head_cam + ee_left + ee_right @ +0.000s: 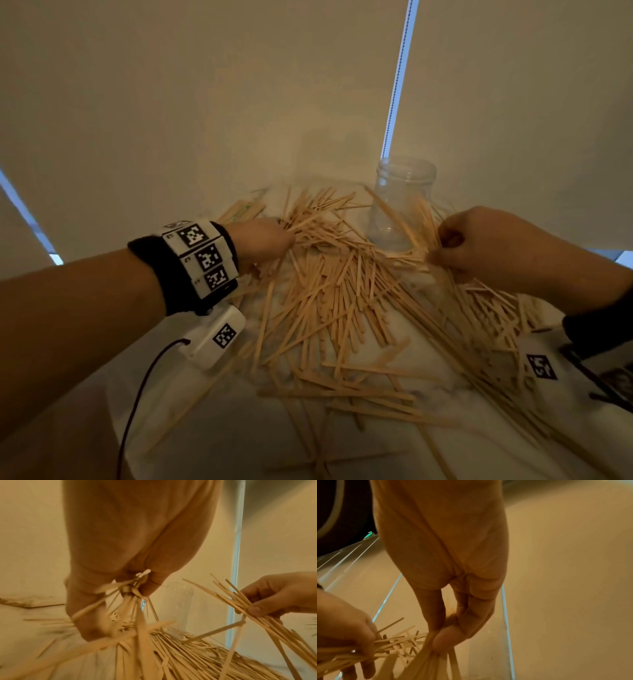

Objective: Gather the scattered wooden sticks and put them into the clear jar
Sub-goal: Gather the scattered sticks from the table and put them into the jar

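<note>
Left hand (263,240) gripped a bunch of wooden sticks (342,294) left of the clear jar (399,202). Right hand (479,243) pinched another bunch just right of it; jar upright at the table's (239,428) far edge.

No legible text, labels or numbers.

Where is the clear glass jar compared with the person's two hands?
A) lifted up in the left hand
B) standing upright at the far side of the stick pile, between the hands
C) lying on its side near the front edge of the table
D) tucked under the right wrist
B: the clear glass jar stands upright and empty beyond the thin wooden sticks, while the left hand and the right hand each grip sticks on either side of it.
</note>
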A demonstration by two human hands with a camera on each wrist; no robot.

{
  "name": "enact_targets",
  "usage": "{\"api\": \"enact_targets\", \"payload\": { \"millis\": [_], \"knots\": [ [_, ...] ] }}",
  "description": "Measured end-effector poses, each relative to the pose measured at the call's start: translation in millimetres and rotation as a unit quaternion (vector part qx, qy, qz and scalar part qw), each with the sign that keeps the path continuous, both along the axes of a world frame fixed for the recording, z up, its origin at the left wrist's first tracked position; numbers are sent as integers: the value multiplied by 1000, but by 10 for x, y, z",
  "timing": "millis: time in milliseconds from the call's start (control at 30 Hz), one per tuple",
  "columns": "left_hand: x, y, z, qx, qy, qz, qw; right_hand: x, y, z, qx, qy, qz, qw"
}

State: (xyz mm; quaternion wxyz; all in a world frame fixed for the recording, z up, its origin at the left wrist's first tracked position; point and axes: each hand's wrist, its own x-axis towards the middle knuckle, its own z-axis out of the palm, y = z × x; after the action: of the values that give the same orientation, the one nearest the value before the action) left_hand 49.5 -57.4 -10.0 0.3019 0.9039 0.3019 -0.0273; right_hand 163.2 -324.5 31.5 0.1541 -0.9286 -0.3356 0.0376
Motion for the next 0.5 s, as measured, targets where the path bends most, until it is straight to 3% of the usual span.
{"api": "enact_targets", "payload": {
  "millis": [133, 233, 400, 500],
  "knots": [
    [-31, 33, 9, -101, -59, 37, 992, -18, 39, 147, 86, 19, 2, 996],
    [-22, 79, -8, -247, -143, 95, 954, -39, 99, 194, 148, 30, 3, 989],
    [63, 11, 41, -298, -234, 72, 923, -46, 350, 139, 191, 65, 36, 979],
    [102, -150, 71, -321, -250, 41, 913, -43, 546, 105, 192, 77, 59, 977]
  ]
}}
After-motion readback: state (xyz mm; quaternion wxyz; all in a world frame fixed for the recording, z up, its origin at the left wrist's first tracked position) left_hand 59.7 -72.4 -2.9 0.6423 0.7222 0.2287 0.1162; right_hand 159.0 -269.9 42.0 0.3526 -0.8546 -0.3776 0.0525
